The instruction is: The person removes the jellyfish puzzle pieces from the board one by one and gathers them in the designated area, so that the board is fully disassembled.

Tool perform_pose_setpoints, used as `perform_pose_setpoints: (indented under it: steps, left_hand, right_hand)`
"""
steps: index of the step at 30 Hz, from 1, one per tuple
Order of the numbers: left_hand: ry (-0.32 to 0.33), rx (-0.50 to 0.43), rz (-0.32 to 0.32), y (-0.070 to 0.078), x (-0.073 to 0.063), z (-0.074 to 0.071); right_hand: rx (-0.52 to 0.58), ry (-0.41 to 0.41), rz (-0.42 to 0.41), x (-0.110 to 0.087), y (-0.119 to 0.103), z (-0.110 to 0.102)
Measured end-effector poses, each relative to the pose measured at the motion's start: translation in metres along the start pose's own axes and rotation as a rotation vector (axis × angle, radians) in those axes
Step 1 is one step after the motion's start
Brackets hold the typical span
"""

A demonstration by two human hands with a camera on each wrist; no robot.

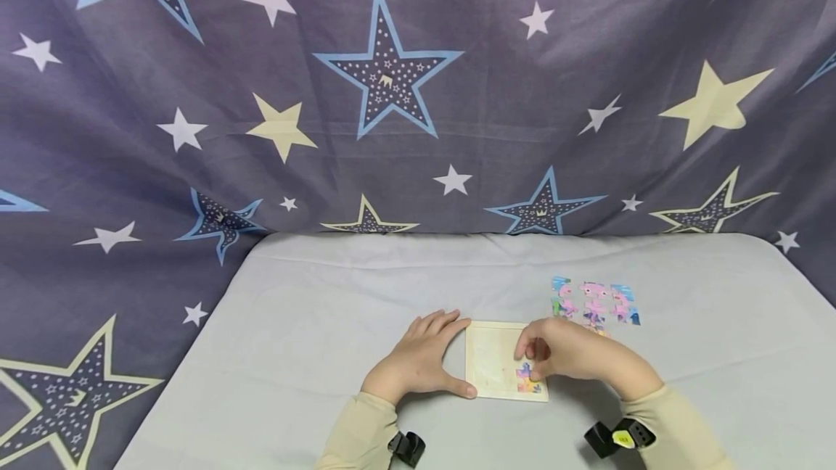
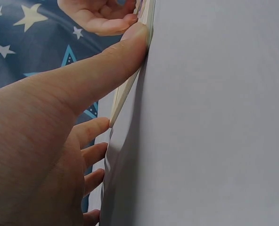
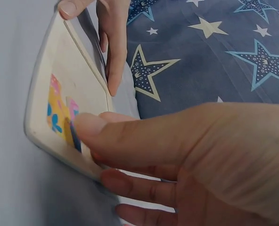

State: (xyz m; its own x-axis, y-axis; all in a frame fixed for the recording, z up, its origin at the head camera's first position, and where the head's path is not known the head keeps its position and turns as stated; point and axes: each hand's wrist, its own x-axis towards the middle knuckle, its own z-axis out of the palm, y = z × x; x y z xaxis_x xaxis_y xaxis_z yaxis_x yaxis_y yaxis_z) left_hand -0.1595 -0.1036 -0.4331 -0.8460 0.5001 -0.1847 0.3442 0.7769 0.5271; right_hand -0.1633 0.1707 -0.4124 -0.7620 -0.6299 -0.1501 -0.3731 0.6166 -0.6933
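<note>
A shallow square wooden puzzle tray [image 1: 490, 354] lies on the table in the head view. My left hand [image 1: 423, 357] spans its left side, thumb at the near corner and index fingertip at the far one, fingers fairly straight. Colourful jigsaw pieces [image 3: 56, 106] sit in the tray's near right corner, yellow, pink and blue. Over that corner my right hand [image 1: 564, 352] pinches a jigsaw piece [image 3: 74, 134] between thumb and curled index finger. Its thumb and fingers hide most of this piece, which shows dark blue and pink beside the laid ones.
Several loose jigsaw pieces [image 1: 594, 294] with pink cartoon figures lie beyond the tray to the right, partly behind the right hand. A pale grey cloth [image 1: 326, 310] covers the table. Behind it hangs a dark star-patterned curtain [image 1: 418, 151].
</note>
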Motion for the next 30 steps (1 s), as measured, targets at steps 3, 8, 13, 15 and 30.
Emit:
perform_pose_setpoints:
  steps: [3,8,13,15,30]
  left_hand:
    - [0.002,0.004,0.004,-0.0001,0.0003,-0.0001]
    - [0.005,-0.008,-0.001,0.0007,-0.0002,-0.0008]
    - [0.004,-0.005,-0.005,0.0008,0.0001,0.0000]
    - [0.003,-0.005,-0.007,0.0003,0.0005,0.0007]
    - [0.006,-0.013,-0.002,-0.0017,0.0010,0.0016]
  right_hand:
    - [-0.004,-0.019,-0.008,-0.0002,-0.0007,0.0016]
    - [-0.028,-0.035,0.029,-0.0002,-0.0044,0.0042]
    - [-0.065,-0.037,0.065,-0.0003,-0.0078,0.0054]
    - [-0.076,-0.039,0.065,-0.0004,-0.0087,0.0057]
    - [-0.080,-0.038,-0.008,-0.0005,-0.0071,0.0050]
